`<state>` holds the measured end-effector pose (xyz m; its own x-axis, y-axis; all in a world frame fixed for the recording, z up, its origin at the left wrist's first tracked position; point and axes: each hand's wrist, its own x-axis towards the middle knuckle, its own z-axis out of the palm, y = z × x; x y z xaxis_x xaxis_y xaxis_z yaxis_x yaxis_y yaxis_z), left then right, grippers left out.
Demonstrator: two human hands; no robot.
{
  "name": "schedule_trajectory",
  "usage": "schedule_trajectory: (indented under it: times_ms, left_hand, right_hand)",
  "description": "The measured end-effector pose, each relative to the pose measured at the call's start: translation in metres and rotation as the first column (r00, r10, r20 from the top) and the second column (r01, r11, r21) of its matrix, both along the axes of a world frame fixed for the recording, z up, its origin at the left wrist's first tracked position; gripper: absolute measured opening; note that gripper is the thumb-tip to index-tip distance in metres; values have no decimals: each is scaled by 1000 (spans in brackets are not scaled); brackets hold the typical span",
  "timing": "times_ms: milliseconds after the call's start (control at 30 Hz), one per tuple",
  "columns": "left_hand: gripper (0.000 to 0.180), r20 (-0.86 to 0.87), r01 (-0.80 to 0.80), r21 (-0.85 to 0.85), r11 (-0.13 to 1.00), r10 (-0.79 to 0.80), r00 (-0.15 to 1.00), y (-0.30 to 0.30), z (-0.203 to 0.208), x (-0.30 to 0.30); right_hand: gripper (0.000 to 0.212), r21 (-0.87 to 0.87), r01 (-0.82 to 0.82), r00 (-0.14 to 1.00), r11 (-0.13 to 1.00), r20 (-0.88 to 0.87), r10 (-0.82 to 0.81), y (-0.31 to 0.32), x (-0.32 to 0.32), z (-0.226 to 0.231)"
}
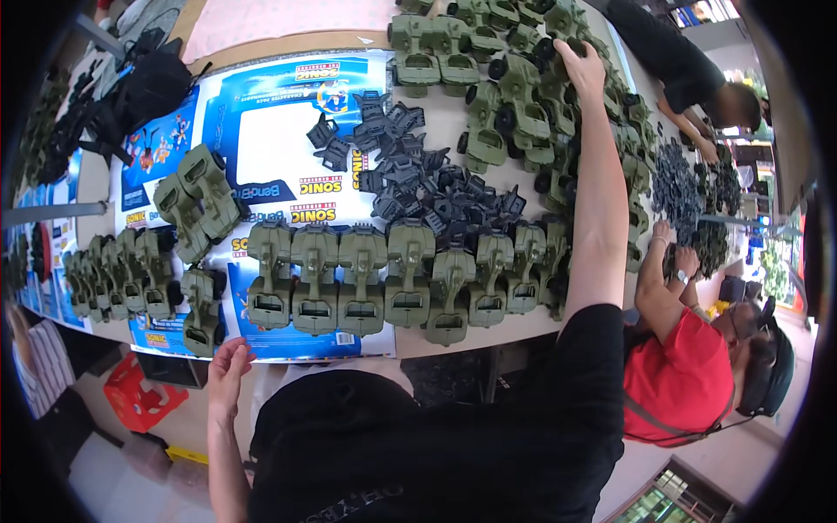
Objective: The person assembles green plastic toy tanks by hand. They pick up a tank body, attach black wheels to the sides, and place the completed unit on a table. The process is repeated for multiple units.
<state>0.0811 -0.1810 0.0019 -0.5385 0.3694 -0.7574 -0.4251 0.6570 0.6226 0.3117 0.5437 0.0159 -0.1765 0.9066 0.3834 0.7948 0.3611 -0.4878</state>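
Observation:
My right hand [581,65] reaches far across the table into a crowd of olive-green toy vehicle bodies [525,83]. Its thumb and fingers are apart over one of them; the fingertips are partly hidden, and no firm hold shows. At the near table edge, my left hand [229,364] has its fingers curled in, with nothing visible in them. Closest to it stands a single green toy vehicle [200,309]. Along the front runs a row of green toy vehicles [340,275], side by side. Behind that row lies a heap of small dark grey plastic parts [418,174].
Printed blue-and-white card sheets [261,105] cover part of the table. Two green vehicles [200,200] lie at the left, by another row [122,275]. A black bag [157,83] sits farther back. At right, a person in red [680,375] and one in black work nearby.

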Motion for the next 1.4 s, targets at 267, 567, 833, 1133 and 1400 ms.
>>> schedule_trajectory:
  times_ms: [267,567,833,1133,1400]
  left_hand:
    - [38,-127,74,-83,994,-85,988,-3,19,1]
    - [35,-800,202,-407,891,-455,392,53,-8,-108]
    - [75,-401,538,-840,73,-751,-525,88,-46,-238]
    - [72,-494,631,-776,4,-627,-603,112,-44,-267]
    - [67,-656,720,-667,192,-609,-446,85,-31,-259]
  right_hand:
    - [109,-258,101,873,961,486,38,110,-62,-55]
    - [93,-67,-120,885,990,446,137,135,-34,-95]
    - [41,-367,-540,809,757,22,588,-193,-127,-39]
    - [64,-216,-427,765,878,432,478,-298,-223,-146]
    - [56,-215,-447,794,868,351,496,-323,-241,-156]
